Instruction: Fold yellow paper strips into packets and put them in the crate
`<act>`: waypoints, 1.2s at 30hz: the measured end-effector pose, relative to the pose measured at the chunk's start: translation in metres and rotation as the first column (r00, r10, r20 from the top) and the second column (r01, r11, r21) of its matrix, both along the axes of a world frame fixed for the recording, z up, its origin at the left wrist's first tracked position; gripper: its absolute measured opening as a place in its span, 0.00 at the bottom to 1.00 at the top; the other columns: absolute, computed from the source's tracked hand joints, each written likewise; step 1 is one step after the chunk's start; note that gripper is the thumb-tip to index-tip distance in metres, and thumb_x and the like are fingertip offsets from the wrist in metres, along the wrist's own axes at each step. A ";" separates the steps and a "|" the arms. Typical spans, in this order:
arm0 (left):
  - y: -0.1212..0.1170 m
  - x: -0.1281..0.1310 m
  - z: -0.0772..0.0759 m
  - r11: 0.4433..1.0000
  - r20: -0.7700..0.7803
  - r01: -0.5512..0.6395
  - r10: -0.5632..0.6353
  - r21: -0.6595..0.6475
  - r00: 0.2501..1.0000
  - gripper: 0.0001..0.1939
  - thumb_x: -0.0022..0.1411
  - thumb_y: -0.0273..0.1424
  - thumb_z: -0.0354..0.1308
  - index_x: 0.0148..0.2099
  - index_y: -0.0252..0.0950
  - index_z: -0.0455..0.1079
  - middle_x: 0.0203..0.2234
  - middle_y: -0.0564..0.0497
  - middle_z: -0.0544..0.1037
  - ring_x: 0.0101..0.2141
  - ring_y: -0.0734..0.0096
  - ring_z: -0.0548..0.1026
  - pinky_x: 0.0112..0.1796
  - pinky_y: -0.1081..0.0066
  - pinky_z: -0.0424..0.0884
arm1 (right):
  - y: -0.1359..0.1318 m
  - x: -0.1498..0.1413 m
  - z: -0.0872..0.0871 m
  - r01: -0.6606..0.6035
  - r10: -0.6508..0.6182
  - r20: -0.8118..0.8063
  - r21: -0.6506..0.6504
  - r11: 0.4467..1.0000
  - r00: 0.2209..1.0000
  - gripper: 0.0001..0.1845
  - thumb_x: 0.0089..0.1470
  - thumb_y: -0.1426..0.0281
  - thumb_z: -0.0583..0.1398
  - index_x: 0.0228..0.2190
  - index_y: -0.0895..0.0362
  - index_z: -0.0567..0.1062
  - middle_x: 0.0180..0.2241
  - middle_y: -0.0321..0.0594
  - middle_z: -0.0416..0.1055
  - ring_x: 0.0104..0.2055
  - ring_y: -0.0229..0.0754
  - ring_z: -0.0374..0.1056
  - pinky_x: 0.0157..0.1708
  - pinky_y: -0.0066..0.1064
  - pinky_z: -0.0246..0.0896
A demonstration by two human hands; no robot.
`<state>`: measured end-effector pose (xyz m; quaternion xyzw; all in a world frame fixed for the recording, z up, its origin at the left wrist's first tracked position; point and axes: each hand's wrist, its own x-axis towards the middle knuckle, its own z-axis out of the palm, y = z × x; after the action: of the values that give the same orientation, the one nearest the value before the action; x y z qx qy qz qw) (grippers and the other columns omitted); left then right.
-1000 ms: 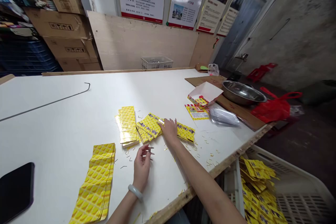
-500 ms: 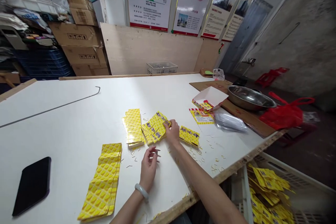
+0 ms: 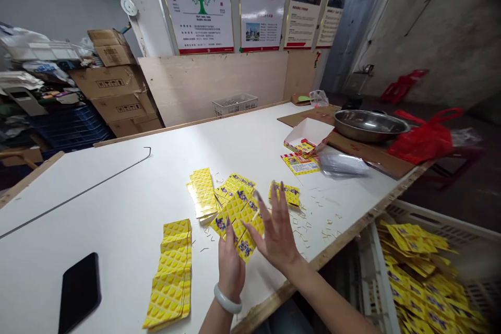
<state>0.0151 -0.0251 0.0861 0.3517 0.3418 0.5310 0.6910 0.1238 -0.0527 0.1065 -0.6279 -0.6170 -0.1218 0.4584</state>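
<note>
My left hand (image 3: pixel 231 263) is closed on a yellow printed card sheet (image 3: pixel 238 214) with small blue figures, its thumb lying on top. The sheet is tilted up off the table. At its right edge, my right hand (image 3: pixel 277 232) has its fingers spread; I cannot tell whether its thumb touches the sheet. Behind the held sheet lie more yellow printed sheets (image 3: pixel 235 182). A stack of yellow strips (image 3: pixel 204 193) lies left of them, and a small printed stack (image 3: pixel 291 194) lies beyond my right fingertips. Longer yellow strips (image 3: pixel 172 271) lie left of my left hand.
A black phone (image 3: pixel 80 292) and a thin metal rod (image 3: pixel 97 183) lie on the left. At right are an open carton (image 3: pixel 313 133), clear plastic sleeves (image 3: pixel 342 163), a metal bowl (image 3: pixel 370 128) and a red bag (image 3: pixel 422 138). A crate (image 3: pixel 376 271) of yellow packets stands below the table edge.
My left hand has moved up and taken hold of a yellow card sheet, which has come nearer. My right hand has released the pile and spread its fingers. The view has shifted and tilted.
</note>
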 end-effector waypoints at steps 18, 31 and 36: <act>-0.026 0.005 0.023 0.934 -0.187 -0.174 0.240 0.311 0.953 0.26 0.58 0.44 0.57 0.54 0.39 0.59 0.49 0.44 0.71 0.45 0.62 0.73 0.43 0.68 0.71 | -0.032 -0.015 0.039 -0.690 0.412 -0.854 0.089 0.718 0.319 0.20 0.61 0.59 0.50 0.52 0.51 0.67 0.45 0.41 0.72 0.48 0.44 0.68 0.48 0.37 0.64; -0.026 -0.009 0.045 0.919 -0.415 0.045 0.133 0.392 0.900 0.26 0.61 0.50 0.46 0.53 0.38 0.63 0.50 0.43 0.70 0.51 0.59 0.69 0.46 0.65 0.69 | -0.041 -0.026 0.022 -0.559 0.336 -0.811 0.013 0.829 0.479 0.25 0.62 0.56 0.46 0.58 0.48 0.59 0.56 0.43 0.61 0.62 0.47 0.50 0.58 0.47 0.51; -0.024 -0.003 0.035 0.945 -0.355 -0.001 0.124 0.328 0.927 0.21 0.60 0.48 0.51 0.47 0.37 0.64 0.42 0.45 0.75 0.42 0.62 0.74 0.40 0.68 0.72 | -0.039 -0.012 0.013 -0.265 0.210 -0.488 -0.046 0.963 0.847 0.28 0.59 0.53 0.49 0.56 0.53 0.59 0.60 0.48 0.52 0.63 0.51 0.47 0.58 0.46 0.50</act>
<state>0.0124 -0.0486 0.1211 0.5423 0.3860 0.5255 0.5299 0.1115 -0.0921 0.1200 -0.5816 -0.5634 0.1292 0.5724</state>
